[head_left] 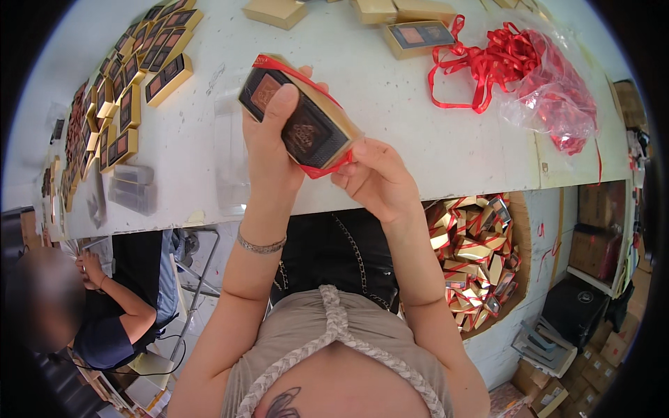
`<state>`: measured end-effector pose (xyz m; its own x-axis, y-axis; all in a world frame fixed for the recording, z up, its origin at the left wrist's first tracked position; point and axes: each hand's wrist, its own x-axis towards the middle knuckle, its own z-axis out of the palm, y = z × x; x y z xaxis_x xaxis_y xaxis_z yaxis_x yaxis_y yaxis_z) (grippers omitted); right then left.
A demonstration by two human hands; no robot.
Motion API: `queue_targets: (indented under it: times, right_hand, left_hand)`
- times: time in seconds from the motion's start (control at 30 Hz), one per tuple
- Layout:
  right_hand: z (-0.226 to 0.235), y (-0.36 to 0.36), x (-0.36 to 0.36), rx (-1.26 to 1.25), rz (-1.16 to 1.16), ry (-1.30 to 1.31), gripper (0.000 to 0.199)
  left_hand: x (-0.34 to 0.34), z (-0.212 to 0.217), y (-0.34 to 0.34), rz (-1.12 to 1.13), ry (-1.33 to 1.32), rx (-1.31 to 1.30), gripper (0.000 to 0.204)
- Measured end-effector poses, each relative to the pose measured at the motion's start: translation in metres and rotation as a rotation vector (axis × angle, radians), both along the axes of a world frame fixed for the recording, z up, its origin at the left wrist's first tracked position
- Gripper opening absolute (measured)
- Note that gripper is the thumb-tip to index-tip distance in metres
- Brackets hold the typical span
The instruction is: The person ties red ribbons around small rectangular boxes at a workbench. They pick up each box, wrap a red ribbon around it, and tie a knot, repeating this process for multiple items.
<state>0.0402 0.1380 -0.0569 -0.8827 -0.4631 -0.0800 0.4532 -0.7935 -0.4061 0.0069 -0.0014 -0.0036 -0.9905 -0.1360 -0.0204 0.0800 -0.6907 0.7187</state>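
Above the table, my left hand [270,150] is wrapped round a small gold and black box [304,134], its thumb lying across the top face. The box is tilted and has a dark window-like top with a brown panel. A red ribbon [315,171] runs along its edges and over its corners. At the box's near right corner, the fingers of my right hand [383,180] are closed in a pinch on the ribbon. What lies under the box is hidden by it and by my left fingers.
Many similar boxes [129,111] cover the table's left. Clear plastic trays [132,189] lie near them. Loose red ribbons [491,66] spill from a plastic bag [557,104] at right. Below the edge, a carton [521,279] holds ribboned boxes. Another person [115,313] sits at lower left.
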Motion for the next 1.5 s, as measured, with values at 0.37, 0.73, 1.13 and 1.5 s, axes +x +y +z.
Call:
queue_targets:
  times: [0.37, 0.73, 1.13, 1.5]
  right_hand:
    - [0.011, -0.014, 0.012, 0.517, -0.404, 0.439, 0.074]
    - [0.010, -0.013, 0.020, 0.548, -0.475, 0.291, 0.063]
    - [0.008, 0.100, 0.071, 1.050, -0.813, 0.151, 0.049]
    - [0.004, 0.230, 0.124, 1.766, -0.872, -0.047, 0.031]
  left_hand:
    - [0.000, -0.005, 0.007, 0.102, -0.023, -0.057, 0.032]
    - [-0.008, -0.012, -0.005, 0.220, 0.454, -0.748, 0.068]
    - [-0.028, 0.007, 0.047, -0.355, 0.667, -0.979, 0.039]
    - [-0.126, -0.038, 0.078, -0.010, 0.366, -2.000, 0.047]
